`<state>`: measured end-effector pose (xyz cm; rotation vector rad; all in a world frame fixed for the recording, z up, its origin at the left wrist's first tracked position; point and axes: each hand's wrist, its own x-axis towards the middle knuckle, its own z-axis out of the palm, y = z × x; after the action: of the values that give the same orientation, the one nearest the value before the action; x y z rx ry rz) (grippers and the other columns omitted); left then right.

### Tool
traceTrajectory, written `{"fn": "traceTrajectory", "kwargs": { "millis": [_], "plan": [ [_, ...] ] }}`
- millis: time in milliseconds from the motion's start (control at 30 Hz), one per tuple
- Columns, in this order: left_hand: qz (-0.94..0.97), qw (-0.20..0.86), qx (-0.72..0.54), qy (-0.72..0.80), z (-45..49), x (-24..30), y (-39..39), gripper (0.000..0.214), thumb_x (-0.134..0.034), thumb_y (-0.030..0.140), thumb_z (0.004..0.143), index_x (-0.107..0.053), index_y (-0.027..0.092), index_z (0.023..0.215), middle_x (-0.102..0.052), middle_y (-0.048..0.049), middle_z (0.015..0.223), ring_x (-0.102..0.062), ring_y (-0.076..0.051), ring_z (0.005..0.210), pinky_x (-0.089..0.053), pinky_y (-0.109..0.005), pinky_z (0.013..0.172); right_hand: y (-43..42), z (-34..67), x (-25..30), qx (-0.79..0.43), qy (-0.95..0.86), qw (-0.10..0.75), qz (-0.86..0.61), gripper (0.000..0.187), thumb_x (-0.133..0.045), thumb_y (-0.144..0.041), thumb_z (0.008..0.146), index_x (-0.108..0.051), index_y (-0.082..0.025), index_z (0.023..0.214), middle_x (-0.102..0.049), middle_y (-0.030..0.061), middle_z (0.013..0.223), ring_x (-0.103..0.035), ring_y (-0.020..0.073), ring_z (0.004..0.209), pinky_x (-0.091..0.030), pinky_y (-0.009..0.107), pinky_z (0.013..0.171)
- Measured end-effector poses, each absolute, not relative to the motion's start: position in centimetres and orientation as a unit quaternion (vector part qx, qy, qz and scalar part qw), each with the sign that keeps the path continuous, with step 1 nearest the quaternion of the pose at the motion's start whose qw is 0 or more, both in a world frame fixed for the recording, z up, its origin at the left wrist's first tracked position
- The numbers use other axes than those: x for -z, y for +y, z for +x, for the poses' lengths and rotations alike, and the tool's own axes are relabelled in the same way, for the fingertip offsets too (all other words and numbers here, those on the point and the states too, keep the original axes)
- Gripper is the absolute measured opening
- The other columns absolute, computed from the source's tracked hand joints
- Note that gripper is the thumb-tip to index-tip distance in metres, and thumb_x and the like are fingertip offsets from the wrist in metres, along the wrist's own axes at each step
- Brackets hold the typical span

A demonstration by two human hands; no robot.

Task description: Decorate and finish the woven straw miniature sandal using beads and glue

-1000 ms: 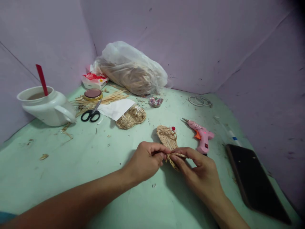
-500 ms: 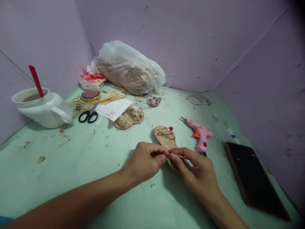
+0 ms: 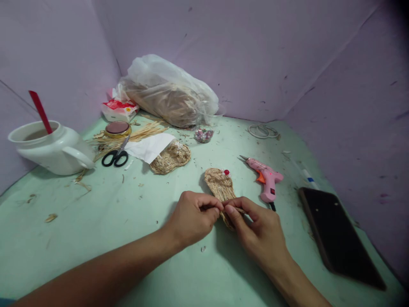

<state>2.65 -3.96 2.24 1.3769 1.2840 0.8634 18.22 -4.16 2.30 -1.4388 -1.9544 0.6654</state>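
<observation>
A small woven straw slipper lies on the table, with a red bead and white beads on its upper right side. Over its lower part, my left hand and my right hand meet, fingertips nearly touching. Both are closed in a pinch on a thin brown fibre strand, which shows by the right fingers; the rest of it is hidden. A second woven slipper sits farther back, partly under a white paper. Right of my hands lies a pink glue gun.
At the left are a white mug with a red stick and black-handled scissors. Behind are a round jar, straw strands, a bag of beads and a large plastic bag. A dark phone lies at the right.
The whole view has shifted slightly, so things appear a little farther left. Both hands keep their pinch over the slipper, with hardly any movement.
</observation>
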Motion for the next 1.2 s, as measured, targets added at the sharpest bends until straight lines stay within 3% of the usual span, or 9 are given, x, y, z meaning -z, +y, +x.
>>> {"fn": "traceTrajectory", "kwargs": {
  "millis": [733, 933, 1033, 1100, 1200],
  "plan": [
    [0.571, 0.504, -0.338, 0.553, 2.7, -1.8, -3.7, 0.018, -0.048, 0.013, 0.066, -0.066, 0.015, 0.064, -0.053, 0.0023, 0.052, -0.046, -0.010, 0.051, -0.036, -0.020, 0.048, -4.2, 18.3, -2.0, -0.242, -0.750, 0.281, -0.548, 0.019, -0.047, -0.028, 0.083, -0.061, -0.020, 0.074, -0.060, -0.0022, 0.055, -0.051, 0.0122, 0.047, -0.036, 0.024, 0.048],
    [0.510, 0.568, -0.372, 0.528, 2.9, -1.6, -3.7, 0.017, -0.052, 0.014, 0.068, -0.060, 0.015, 0.082, -0.057, 0.0014, 0.061, -0.052, -0.010, 0.054, -0.043, -0.021, 0.051, -4.3, 18.5, -2.5, -0.275, -0.719, 0.356, -0.529, 0.022, -0.057, -0.034, 0.077, -0.064, -0.019, 0.091, -0.069, 0.0058, 0.085, -0.063, 0.0198, 0.076, -0.047, 0.029, 0.067],
    [0.452, 0.594, -0.383, 0.545, 2.9, -1.5, -3.6, 0.025, -0.049, 0.012, 0.068, -0.054, 0.016, 0.092, -0.053, 0.0029, 0.064, -0.053, -0.010, 0.049, -0.043, -0.020, 0.043, -3.7, 19.4, -2.6, -0.230, -0.666, 0.414, -0.576, 0.026, -0.048, -0.036, 0.082, -0.063, -0.019, 0.095, -0.068, 0.0079, 0.095, -0.061, 0.0223, 0.087, -0.046, 0.033, 0.072],
    [0.425, 0.582, -0.397, 0.568, 2.8, -1.5, -3.5, 0.030, -0.047, 0.009, 0.066, -0.051, 0.017, 0.094, -0.053, 0.0016, 0.073, -0.053, -0.008, 0.047, -0.043, -0.020, 0.039, -2.9, 20.4, -2.3, -0.230, -0.622, 0.412, -0.625, 0.025, -0.046, -0.032, 0.082, -0.061, -0.018, 0.095, -0.067, 0.0084, 0.095, -0.062, 0.0217, 0.083, -0.047, 0.032, 0.067],
    [0.423, 0.557, -0.399, 0.594, 2.6, -1.5, -3.6, 0.027, -0.048, 0.009, 0.063, -0.050, 0.017, 0.089, -0.051, 0.0018, 0.076, -0.050, -0.007, 0.044, -0.041, -0.019, 0.034, -1.7, 22.0, -1.4, -0.295, -0.609, 0.356, -0.645, 0.017, -0.047, -0.022, 0.078, -0.059, -0.017, 0.088, -0.068, 0.0062, 0.078, -0.062, 0.0174, 0.063, -0.047, 0.029, 0.057]
  ]
}}
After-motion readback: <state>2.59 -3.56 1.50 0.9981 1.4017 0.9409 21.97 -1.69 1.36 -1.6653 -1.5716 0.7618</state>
